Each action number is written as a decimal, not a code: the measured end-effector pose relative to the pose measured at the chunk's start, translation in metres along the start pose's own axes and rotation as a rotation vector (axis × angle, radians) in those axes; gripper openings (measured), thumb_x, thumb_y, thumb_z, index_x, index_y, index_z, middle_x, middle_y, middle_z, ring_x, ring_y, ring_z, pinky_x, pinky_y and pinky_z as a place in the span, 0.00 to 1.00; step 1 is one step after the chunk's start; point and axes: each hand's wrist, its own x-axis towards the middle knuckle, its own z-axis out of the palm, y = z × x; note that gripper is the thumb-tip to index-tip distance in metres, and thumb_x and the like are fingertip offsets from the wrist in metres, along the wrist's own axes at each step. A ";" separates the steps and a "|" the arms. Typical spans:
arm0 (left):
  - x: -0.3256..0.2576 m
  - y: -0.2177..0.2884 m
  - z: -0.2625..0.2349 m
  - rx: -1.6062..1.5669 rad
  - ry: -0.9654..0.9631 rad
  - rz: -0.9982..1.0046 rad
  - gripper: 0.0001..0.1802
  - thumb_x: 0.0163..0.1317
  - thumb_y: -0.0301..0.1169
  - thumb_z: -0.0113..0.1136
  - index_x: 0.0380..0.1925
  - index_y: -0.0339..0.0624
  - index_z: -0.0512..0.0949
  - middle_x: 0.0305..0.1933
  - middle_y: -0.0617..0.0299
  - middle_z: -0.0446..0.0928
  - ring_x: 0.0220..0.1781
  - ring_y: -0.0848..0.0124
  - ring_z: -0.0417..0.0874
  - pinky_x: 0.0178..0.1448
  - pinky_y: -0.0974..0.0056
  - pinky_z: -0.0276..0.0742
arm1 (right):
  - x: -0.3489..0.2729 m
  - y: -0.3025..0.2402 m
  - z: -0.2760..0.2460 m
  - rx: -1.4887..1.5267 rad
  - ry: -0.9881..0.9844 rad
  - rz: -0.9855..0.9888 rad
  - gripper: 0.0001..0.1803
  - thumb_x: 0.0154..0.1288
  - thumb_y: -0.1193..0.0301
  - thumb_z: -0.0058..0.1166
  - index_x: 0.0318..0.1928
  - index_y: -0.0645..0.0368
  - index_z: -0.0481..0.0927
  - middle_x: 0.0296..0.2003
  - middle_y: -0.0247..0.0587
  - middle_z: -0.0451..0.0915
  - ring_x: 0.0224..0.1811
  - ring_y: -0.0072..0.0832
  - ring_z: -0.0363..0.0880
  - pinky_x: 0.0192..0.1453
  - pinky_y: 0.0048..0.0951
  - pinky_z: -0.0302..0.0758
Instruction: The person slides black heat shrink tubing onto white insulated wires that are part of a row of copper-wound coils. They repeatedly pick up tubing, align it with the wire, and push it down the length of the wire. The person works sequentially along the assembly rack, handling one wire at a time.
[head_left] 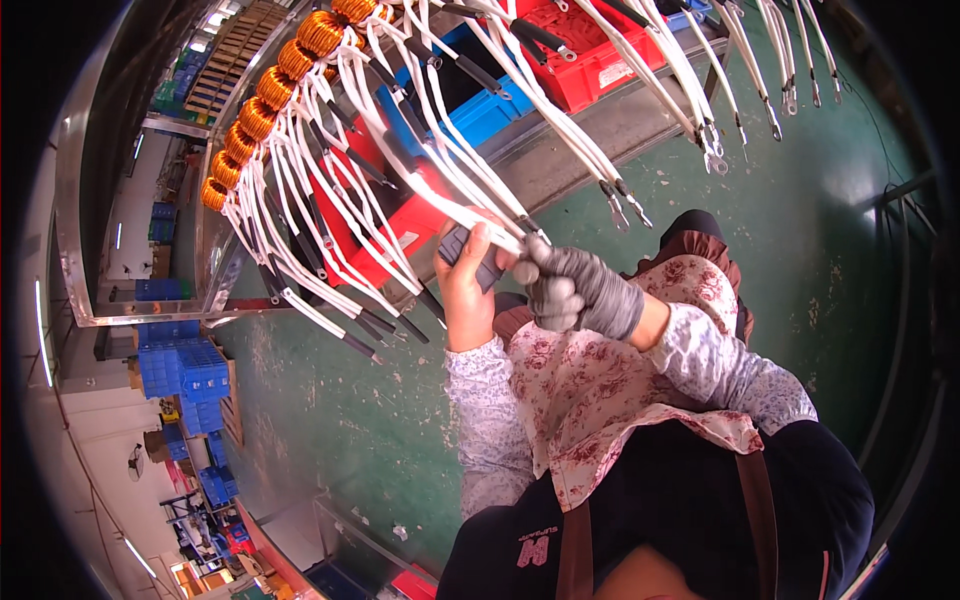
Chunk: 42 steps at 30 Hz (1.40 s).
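A white-sleeved cable [445, 203] runs down from the row of copper-wound coils [297, 60] to my hands. My bare left hand [468, 300] is closed around it, thumb up along the white sleeve. Behind that thumb shows a dark grey, blocky thing [487, 272] in the same hand; its kind I cannot make out. My right hand [590, 293], in a grey glove, is closed on the cable's lower end, just right of the left hand. The fingers hide the tip. Other white cables [560, 120] with black sleeves and metal ring lugs hang close around both hands.
Behind the cables stand a red bin [570, 65], a blue bin [490, 115] and another red bin [405, 235] by a metal bench [615, 150]. A metal frame [140, 318] rises at the left, with stacked blue crates [185, 370] beyond it on the green floor [330, 430].
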 end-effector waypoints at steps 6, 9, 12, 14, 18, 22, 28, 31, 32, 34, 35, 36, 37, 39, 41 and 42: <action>-0.002 -0.004 -0.002 0.058 0.037 -0.007 0.13 0.62 0.34 0.59 0.41 0.36 0.74 0.32 0.60 0.76 0.25 0.74 0.74 0.29 0.70 0.68 | -0.005 0.006 0.010 -0.496 0.349 -0.141 0.28 0.70 0.45 0.38 0.37 0.60 0.75 0.14 0.25 0.65 0.14 0.15 0.62 0.19 0.18 0.59; -0.002 -0.005 -0.007 0.037 0.022 -0.015 0.14 0.62 0.34 0.59 0.42 0.36 0.74 0.33 0.59 0.76 0.24 0.75 0.73 0.28 0.70 0.70 | -0.017 0.017 -0.005 -1.241 0.484 -0.357 0.25 0.68 0.46 0.45 0.36 0.57 0.76 0.16 0.31 0.70 0.17 0.18 0.67 0.23 0.20 0.62; -0.001 -0.008 -0.008 0.003 0.007 -0.019 0.14 0.62 0.34 0.59 0.42 0.36 0.74 0.32 0.59 0.76 0.24 0.74 0.72 0.28 0.70 0.69 | -0.020 0.009 -0.001 -0.772 0.380 -0.123 0.18 0.69 0.52 0.47 0.35 0.54 0.74 0.18 0.29 0.71 0.19 0.18 0.67 0.24 0.20 0.63; 0.000 -0.004 -0.003 -0.010 0.026 -0.007 0.13 0.62 0.33 0.60 0.40 0.35 0.74 0.31 0.59 0.76 0.23 0.73 0.72 0.27 0.69 0.67 | -0.012 0.007 -0.006 -0.232 0.188 -0.035 0.16 0.70 0.54 0.46 0.35 0.52 0.73 0.21 0.28 0.72 0.20 0.17 0.67 0.23 0.20 0.62; -0.001 -0.004 -0.006 0.038 0.078 -0.015 0.13 0.61 0.33 0.60 0.41 0.35 0.74 0.32 0.59 0.76 0.23 0.74 0.73 0.27 0.70 0.68 | 0.002 0.011 -0.013 -0.042 0.187 -0.005 0.12 0.71 0.55 0.45 0.39 0.49 0.73 0.25 0.24 0.72 0.21 0.19 0.71 0.23 0.22 0.67; -0.002 -0.006 -0.011 0.044 0.113 -0.044 0.14 0.60 0.32 0.61 0.41 0.34 0.74 0.31 0.59 0.76 0.23 0.74 0.73 0.28 0.70 0.69 | 0.002 0.014 -0.008 -0.283 0.278 -0.115 0.15 0.70 0.54 0.45 0.44 0.52 0.73 0.25 0.25 0.73 0.22 0.20 0.72 0.25 0.25 0.69; -0.005 -0.008 -0.029 0.059 0.132 -0.019 0.14 0.60 0.30 0.61 0.42 0.34 0.74 0.31 0.59 0.76 0.23 0.73 0.74 0.28 0.70 0.69 | 0.000 0.003 -0.030 -0.908 0.423 -0.240 0.21 0.71 0.53 0.43 0.46 0.58 0.77 0.29 0.31 0.78 0.27 0.19 0.76 0.31 0.21 0.73; -0.005 -0.010 -0.036 0.141 0.176 0.016 0.15 0.59 0.27 0.61 0.45 0.35 0.72 0.30 0.61 0.75 0.24 0.74 0.73 0.29 0.70 0.69 | -0.001 -0.017 -0.048 -0.635 0.379 -0.206 0.20 0.68 0.54 0.51 0.42 0.60 0.77 0.27 0.31 0.78 0.25 0.17 0.74 0.28 0.19 0.72; -0.010 -0.008 -0.037 0.199 0.212 0.057 0.16 0.59 0.27 0.61 0.45 0.36 0.72 0.30 0.61 0.74 0.24 0.74 0.73 0.29 0.70 0.69 | -0.002 -0.026 -0.051 -0.722 0.477 -0.218 0.20 0.69 0.55 0.48 0.44 0.61 0.77 0.30 0.34 0.79 0.28 0.20 0.77 0.32 0.20 0.74; -0.013 -0.001 -0.029 0.282 0.217 0.067 0.20 0.59 0.24 0.60 0.50 0.37 0.68 0.31 0.61 0.73 0.26 0.74 0.73 0.32 0.69 0.72 | -0.011 -0.058 -0.093 -0.662 0.447 -0.350 0.21 0.71 0.56 0.45 0.47 0.62 0.76 0.33 0.37 0.81 0.31 0.22 0.79 0.37 0.22 0.76; -0.016 0.002 -0.021 0.221 0.172 0.087 0.20 0.59 0.23 0.58 0.51 0.37 0.68 0.32 0.60 0.73 0.27 0.72 0.73 0.34 0.67 0.72 | -0.013 -0.070 -0.129 -0.506 0.309 -0.455 0.20 0.71 0.57 0.46 0.48 0.62 0.76 0.34 0.37 0.81 0.32 0.22 0.79 0.37 0.23 0.77; -0.027 0.004 -0.021 0.166 0.161 0.112 0.20 0.59 0.23 0.57 0.52 0.38 0.67 0.34 0.59 0.72 0.28 0.71 0.74 0.36 0.65 0.73 | -0.017 -0.062 -0.095 -0.734 0.664 -0.523 0.20 0.70 0.57 0.47 0.48 0.62 0.76 0.35 0.37 0.80 0.31 0.21 0.78 0.36 0.22 0.75; -0.037 0.008 -0.021 0.112 0.149 0.137 0.20 0.60 0.23 0.56 0.52 0.38 0.67 0.36 0.58 0.72 0.29 0.70 0.74 0.37 0.64 0.73 | -0.018 -0.058 -0.086 -0.783 0.653 -0.509 0.20 0.70 0.57 0.47 0.48 0.62 0.76 0.34 0.37 0.80 0.31 0.21 0.77 0.35 0.22 0.74; -0.046 0.013 -0.011 0.131 0.159 0.159 0.24 0.60 0.22 0.54 0.57 0.39 0.63 0.39 0.55 0.72 0.36 0.65 0.78 0.45 0.59 0.75 | -0.026 -0.057 -0.068 -0.882 0.651 -0.517 0.20 0.70 0.57 0.47 0.48 0.62 0.76 0.33 0.37 0.80 0.30 0.21 0.77 0.33 0.21 0.73; -0.053 0.016 -0.002 0.153 0.202 0.178 0.25 0.60 0.22 0.54 0.58 0.40 0.62 0.39 0.54 0.73 0.38 0.62 0.80 0.48 0.57 0.76 | -0.035 -0.044 -0.038 -0.946 0.609 -0.380 0.20 0.70 0.56 0.46 0.41 0.62 0.79 0.26 0.35 0.78 0.25 0.19 0.75 0.29 0.19 0.70; -0.054 0.018 -0.001 0.160 0.162 0.145 0.27 0.60 0.22 0.53 0.59 0.40 0.60 0.41 0.53 0.73 0.41 0.59 0.81 0.50 0.56 0.76 | -0.041 -0.039 -0.022 -0.968 0.591 -0.316 0.20 0.70 0.56 0.47 0.39 0.62 0.79 0.24 0.34 0.78 0.24 0.19 0.75 0.28 0.19 0.70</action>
